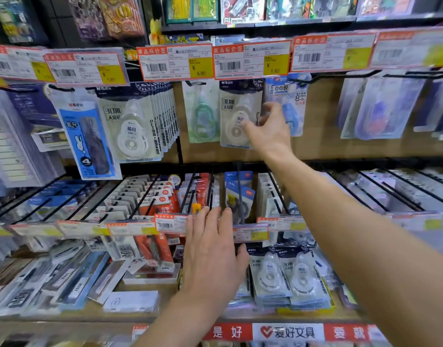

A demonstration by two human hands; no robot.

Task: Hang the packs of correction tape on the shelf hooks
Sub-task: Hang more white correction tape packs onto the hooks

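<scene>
Grip of my right hand (268, 131) on hanging correction tape pack (233, 107); my left hand (212, 249) below, flat, fingers straight.

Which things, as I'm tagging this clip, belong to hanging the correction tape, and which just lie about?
Job: hanging white correction tape pack, right hand pinching it; stacked clear correction tape packs; left hand.
Lying about: blue rabbit-print pack; red-orange packs; flat white box.
</scene>
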